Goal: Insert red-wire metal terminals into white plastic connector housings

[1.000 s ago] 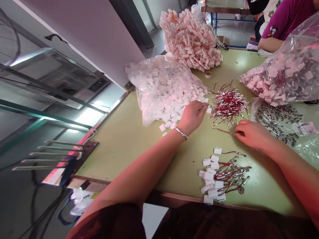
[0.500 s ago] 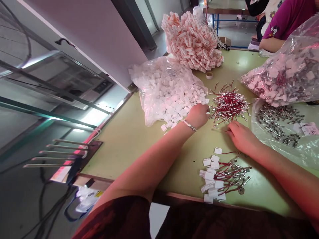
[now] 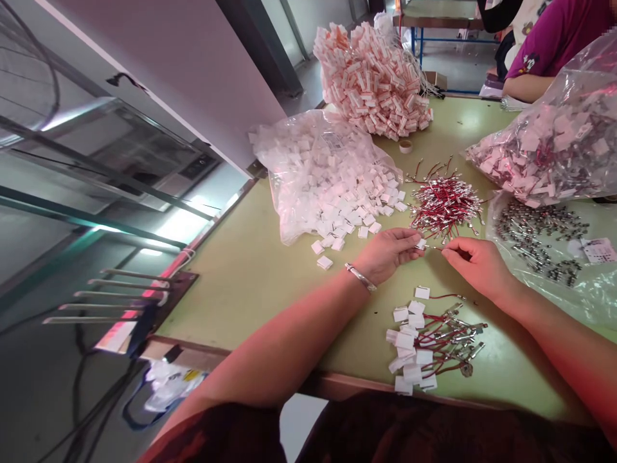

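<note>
A small white plastic connector housing [image 3: 421,244] is pinched in the fingertips of my left hand [image 3: 393,253]. My right hand [image 3: 475,262] is closed on a short red wire [image 3: 436,248], whose end points at the housing. Whether the wire end is inside the housing I cannot tell. Just beyond both hands lies a heap of red wires with silver metal terminals [image 3: 446,204]. Nearer to me, several white housings with red wires attached [image 3: 409,347] lie in a bunch, their metal ends to the right. One wired housing [image 3: 422,292] sits a little apart.
Loose white housings spill from a clear bag [image 3: 328,173] at left. Behind it stands a big pile of pink-white parts [image 3: 376,83]. Another full bag [image 3: 549,154] and a plastic sheet with metal pieces [image 3: 540,238] lie at right. A rack of metal prongs [image 3: 110,296] juts from the left edge. A person in purple [image 3: 559,45] sits beyond.
My left hand has come back from the loose housings toward me, now holding one. My right hand has shifted slightly, and the wire and housing now meet or nearly meet.
</note>
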Motion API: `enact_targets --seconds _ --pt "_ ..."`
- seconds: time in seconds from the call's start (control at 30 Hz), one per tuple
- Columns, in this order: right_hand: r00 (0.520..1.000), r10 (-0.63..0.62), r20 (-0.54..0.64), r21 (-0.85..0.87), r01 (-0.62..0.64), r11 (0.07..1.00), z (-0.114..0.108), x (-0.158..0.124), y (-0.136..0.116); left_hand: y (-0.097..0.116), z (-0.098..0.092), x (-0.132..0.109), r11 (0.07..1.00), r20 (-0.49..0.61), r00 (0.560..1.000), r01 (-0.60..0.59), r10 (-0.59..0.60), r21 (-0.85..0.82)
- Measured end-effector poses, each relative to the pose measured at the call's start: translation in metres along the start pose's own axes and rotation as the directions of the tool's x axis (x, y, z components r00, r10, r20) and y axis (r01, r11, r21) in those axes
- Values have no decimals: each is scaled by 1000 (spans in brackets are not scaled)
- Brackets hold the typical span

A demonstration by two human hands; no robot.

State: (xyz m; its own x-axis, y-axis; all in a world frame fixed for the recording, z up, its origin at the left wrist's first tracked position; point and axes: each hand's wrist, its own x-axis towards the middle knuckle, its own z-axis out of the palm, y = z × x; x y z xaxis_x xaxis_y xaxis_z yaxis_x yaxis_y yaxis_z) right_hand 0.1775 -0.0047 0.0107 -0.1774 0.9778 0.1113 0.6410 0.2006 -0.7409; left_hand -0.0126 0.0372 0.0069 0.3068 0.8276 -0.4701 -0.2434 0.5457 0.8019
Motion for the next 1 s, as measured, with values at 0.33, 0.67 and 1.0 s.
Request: enact_targets --seconds 0.33,0.67,1.0 --pt "994 58 91 -13 -57 998 -1 1 2 -3 -2 -1 999 74 997 21 -24 36" --pt "976 156 153 42 -165 985 -4 3 2 -5 -3 -1 956 217 975 -109 49 273" --pt "963 11 271 -60 6 998 2 2 8 -16 -3 1 914 342 939 -161 26 373"
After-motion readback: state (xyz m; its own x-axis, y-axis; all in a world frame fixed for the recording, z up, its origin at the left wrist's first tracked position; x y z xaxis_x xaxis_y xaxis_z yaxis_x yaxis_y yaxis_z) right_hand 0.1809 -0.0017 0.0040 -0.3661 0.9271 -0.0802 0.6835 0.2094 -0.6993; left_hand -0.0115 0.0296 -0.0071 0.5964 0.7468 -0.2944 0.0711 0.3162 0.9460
